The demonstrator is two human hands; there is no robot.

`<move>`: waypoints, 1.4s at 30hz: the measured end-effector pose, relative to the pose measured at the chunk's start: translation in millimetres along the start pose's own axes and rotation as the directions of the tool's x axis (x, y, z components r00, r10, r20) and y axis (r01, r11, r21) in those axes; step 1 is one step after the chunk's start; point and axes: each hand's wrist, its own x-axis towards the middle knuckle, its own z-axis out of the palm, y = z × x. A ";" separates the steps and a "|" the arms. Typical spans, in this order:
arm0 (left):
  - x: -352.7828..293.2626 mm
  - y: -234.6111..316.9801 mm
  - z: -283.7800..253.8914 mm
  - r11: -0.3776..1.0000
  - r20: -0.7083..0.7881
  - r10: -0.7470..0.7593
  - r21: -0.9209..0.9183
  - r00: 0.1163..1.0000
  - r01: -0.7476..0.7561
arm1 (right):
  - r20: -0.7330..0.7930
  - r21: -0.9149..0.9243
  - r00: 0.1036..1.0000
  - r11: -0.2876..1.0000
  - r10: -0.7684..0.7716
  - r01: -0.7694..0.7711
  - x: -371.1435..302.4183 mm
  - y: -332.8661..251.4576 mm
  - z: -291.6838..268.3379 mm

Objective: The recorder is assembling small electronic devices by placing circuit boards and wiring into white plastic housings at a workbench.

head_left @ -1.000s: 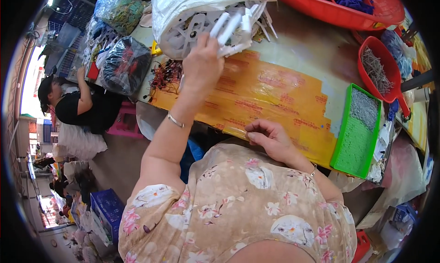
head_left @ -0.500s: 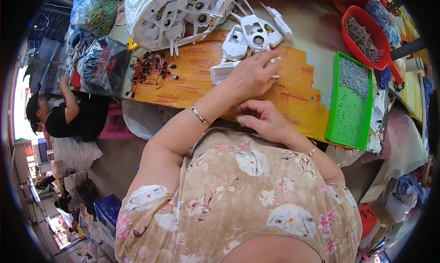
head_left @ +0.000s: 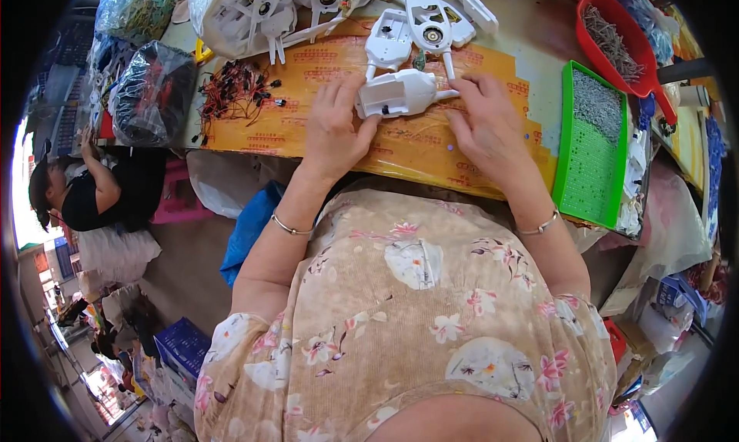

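Note:
A white plastic drone shell (head_left: pixel 398 94) with a rectangular opening lies on the table in front of me. My left hand (head_left: pixel 335 126) grips its left end, thumb along the near side. At the opposite end, my right hand (head_left: pixel 493 126) has its fingers at the slim white arm of the shell, whose tip they partly hide. Just beyond lie more white drone shells (head_left: pixel 387 40), one with a round dark motor-like part in it. A small green circuit board (head_left: pixel 419 60) shows between them and the held shell.
Red and black wired connectors (head_left: pixel 235 92) lie in a heap at left, below a white bag (head_left: pixel 206 18) of drone shells. To the right stand a green tray (head_left: pixel 564 153) of small metal pieces and a red scoop (head_left: pixel 648 61) of screws. A person (head_left: pixel 92 184) sits far left.
My left hand has drawn back to the shell's left end. My right hand has risen from the table's near edge to the shell's right side. The view has shifted slightly.

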 end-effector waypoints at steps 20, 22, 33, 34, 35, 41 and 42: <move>-18.3 21.6 -1.2 0.836 0.159 -0.097 -0.522 0.982 0.167 | 0.234 0.196 0.954 0.970 -0.189 0.144 -45.2 1.8 -24.2; -17.0 18.9 2.6 0.850 0.182 -0.122 -0.489 0.976 0.197 | 0.299 0.197 0.925 0.963 -0.236 0.182 -40.9 -1.7 -26.0; -15.2 22.3 18.4 0.838 0.171 -0.155 -0.499 0.973 0.221 | 0.130 0.029 0.989 0.998 -0.063 0.060 26.6 0.9 22.7; -16.9 25.7 15.5 0.798 0.256 -0.185 -0.525 0.949 0.297 | 0.129 0.030 0.990 0.998 -0.065 0.061 30.5 -4.2 27.4; -17.7 27.9 14.0 0.753 0.340 -0.208 -0.543 0.917 0.372 | 0.195 -0.085 0.980 0.994 -0.047 0.065 34.0 -10.0 31.8; -18.0 17.3 18.7 0.736 0.265 -0.233 -0.581 0.936 0.348 | 0.279 -0.168 0.960 0.985 0.017 0.032 39.9 0.5 44.3; -17.5 16.5 17.4 0.735 0.263 -0.235 -0.582 0.936 0.348 | 0.316 -0.105 0.947 0.994 0.055 -0.023 36.9 3.5 42.8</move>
